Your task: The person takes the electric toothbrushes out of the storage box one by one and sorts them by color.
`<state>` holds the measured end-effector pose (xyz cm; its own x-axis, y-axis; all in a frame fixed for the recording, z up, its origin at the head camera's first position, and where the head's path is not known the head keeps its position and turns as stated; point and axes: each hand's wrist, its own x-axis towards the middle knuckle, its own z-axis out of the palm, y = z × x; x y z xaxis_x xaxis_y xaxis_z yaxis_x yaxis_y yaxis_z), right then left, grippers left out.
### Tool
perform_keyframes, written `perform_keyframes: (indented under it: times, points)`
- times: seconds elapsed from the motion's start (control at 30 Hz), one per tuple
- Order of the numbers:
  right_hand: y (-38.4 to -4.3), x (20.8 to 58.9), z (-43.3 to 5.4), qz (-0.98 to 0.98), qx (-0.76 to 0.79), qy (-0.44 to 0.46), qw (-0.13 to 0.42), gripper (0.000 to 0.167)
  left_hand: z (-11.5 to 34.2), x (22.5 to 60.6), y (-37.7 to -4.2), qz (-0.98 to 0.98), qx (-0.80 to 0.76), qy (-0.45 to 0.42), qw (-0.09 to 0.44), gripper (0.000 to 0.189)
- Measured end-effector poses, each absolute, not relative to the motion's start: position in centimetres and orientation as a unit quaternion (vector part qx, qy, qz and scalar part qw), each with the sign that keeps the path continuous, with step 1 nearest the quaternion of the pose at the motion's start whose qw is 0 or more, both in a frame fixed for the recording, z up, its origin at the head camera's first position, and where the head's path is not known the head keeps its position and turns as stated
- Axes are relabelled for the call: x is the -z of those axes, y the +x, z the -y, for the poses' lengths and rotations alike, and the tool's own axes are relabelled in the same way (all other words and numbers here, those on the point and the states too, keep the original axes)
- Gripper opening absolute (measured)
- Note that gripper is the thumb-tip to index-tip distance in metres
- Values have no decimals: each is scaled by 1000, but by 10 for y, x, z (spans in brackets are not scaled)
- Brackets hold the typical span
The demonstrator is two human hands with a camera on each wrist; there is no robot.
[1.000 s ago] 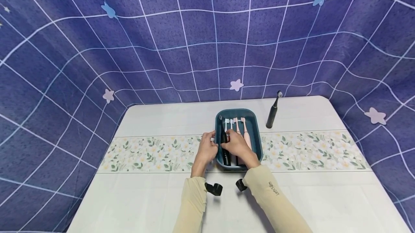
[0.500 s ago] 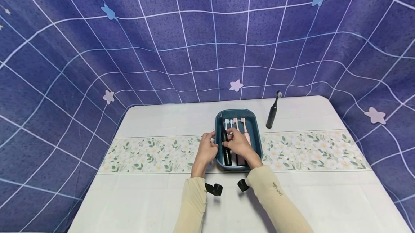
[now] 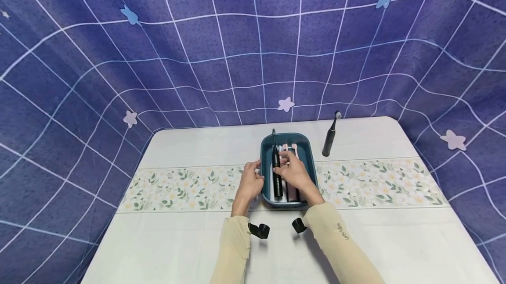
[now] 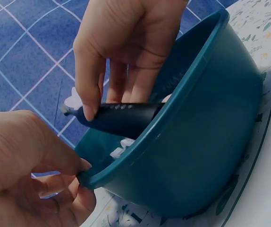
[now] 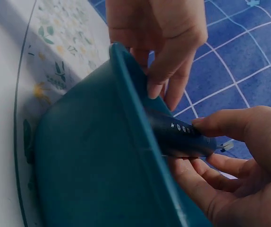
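Operator: From the left, what is each item doing relative to the container (image 4: 211, 118)?

Technician: The left hand (image 3: 251, 181) is pinching the container's left rim between thumb and fingers. The held toothbrush (image 3: 278, 188), black, is slanting inside the container's left half, its head showing over the far rim. Pink-headed toothbrushes (image 3: 294, 148) are lying inside the container, to the right of that brush. The right hand (image 3: 296, 174) is reaching in over the container's near right side and pinching the held toothbrush. To the container's right, a second black toothbrush (image 3: 329, 140) is standing on the surface (image 3: 367, 143).

Operator: How far is the work progressing?

Technician: Judging by layout, it is sitting partway. One brush is already standing outside; the held one is not yet standing there; the pink-headed ones are still lying inside. Whether the held one is going in or out, I am not able to tell.
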<state>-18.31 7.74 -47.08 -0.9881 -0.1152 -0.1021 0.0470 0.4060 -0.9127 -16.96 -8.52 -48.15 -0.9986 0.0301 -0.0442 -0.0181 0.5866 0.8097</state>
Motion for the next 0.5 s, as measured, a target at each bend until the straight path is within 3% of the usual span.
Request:
perform_keyframes:
  times: [0.5]
  points:
    - [-179, 456, -91, -834, 552, -20, 19, 57, 84, 479, -170, -890, -455, 2, 28, 52]
